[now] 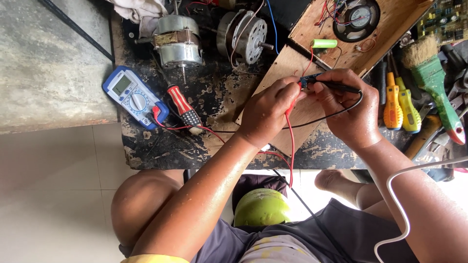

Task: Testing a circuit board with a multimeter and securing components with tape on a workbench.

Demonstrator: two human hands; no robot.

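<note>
My left hand (267,113) pinches a red probe, and its red lead (291,146) hangs down from the fingers. My right hand (350,108) grips a black probe (341,88), whose black wire curves off toward the left. Both tips meet on a small dark-blue circuit board (308,80) between my fingertips, over a wooden panel (287,68). A green cylindrical cell (324,44) joined by red wire lies just above. The red lead runs left to a blue multimeter (132,96) on the worn black bench.
Two electric motors (178,41) (243,35) stand at the back of the bench. A red-handled screwdriver (184,108) lies beside the meter. At right are yellow and orange screwdrivers (400,102), a green-handled brush (431,73) and a round speaker (356,18) in a wooden box. A green round object (262,207) sits below.
</note>
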